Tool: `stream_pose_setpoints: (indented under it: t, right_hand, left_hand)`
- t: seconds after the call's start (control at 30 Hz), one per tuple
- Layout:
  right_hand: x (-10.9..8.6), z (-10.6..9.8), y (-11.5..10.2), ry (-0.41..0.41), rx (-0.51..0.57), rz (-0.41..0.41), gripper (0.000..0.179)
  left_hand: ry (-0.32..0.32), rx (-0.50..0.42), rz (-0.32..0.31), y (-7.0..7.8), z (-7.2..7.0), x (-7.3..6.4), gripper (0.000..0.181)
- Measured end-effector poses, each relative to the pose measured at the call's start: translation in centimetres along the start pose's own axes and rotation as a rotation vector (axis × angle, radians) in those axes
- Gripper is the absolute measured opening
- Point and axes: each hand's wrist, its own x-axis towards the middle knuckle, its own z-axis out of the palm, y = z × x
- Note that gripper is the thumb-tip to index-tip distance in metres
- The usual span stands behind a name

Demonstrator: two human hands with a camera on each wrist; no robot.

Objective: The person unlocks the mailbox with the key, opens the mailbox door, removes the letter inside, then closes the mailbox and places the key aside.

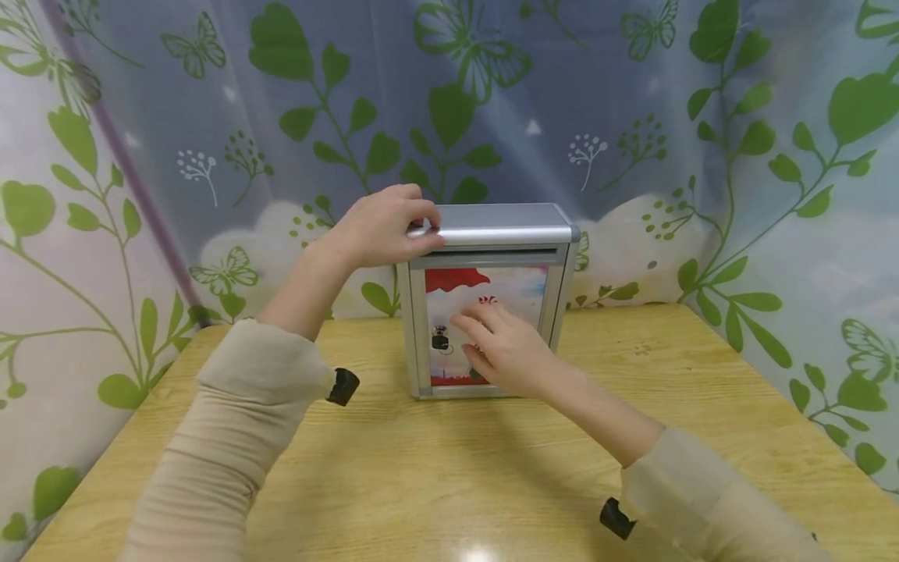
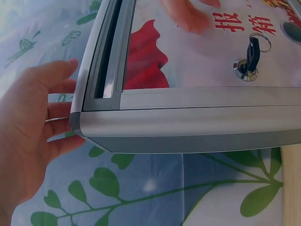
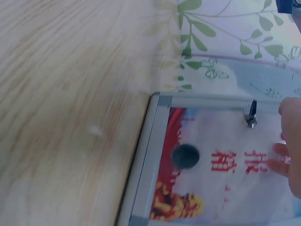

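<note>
A silver-framed mailbox [image 1: 502, 234] stands upright on the table, its slot under the top edge and red characters on its front panel. My left hand [image 1: 393, 222] rests at its upper left corner; the left wrist view shows the fingers [image 2: 61, 110] extended against the top end. A key [image 2: 253, 54] with a ring sits in the lock [image 2: 245, 70] on the front. In front of the panel is my right hand [image 1: 509, 351], its fingers slightly bent and holding nothing, to the right of the key. Whether its fingertips touch the panel I cannot tell.
The mailbox stands towards the back of a wood-grain table [image 1: 393, 484]. Behind and at both sides hangs a curtain [image 1: 337, 117] with green leaves and butterflies. A black strap end [image 1: 342, 386] sticks out at the left cuff, another [image 1: 618, 518] at the right.
</note>
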Motion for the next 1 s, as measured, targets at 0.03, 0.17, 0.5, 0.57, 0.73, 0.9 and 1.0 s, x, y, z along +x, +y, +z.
stream_pose_setpoints:
  t: [0.03,0.17,0.5,0.57,0.73,0.9,1.0]
  right_hand:
    - [0.2,0.1,-0.2,-0.015,-0.014,0.003,0.037]
    - [1.0,0.5,-1.1,-0.131,-0.082,0.050,0.035]
    - [1.8,1.6,-2.4,-0.383,-0.114,0.188,0.023]
    - [1.7,1.9,-2.4,-0.341,-0.114,0.182,0.021]
    - [1.7,2.3,-2.2,-0.254,-0.110,0.169,0.021]
    - [2.0,2.5,-2.0,-0.226,-0.115,0.179,0.021]
    - [2.3,2.7,-1.8,-0.217,-0.129,0.179,0.022]
  left_hand:
    - [-0.001,0.004,-0.002,0.0,0.0,0.0,0.023]
    - [-0.012,0.009,-0.019,0.1,0.0,0.2,0.018]
    - [-0.076,-0.012,-0.031,0.7,-0.5,0.4,0.015]
    - [-0.078,-0.011,-0.025,0.7,-0.6,0.4,0.016]
    - [-0.100,-0.006,-0.011,0.7,-1.0,0.4,0.017]
    - [-0.119,0.010,-0.012,0.8,-1.4,0.5,0.019]
    - [-0.114,0.024,-0.012,0.8,-1.5,0.5,0.019]
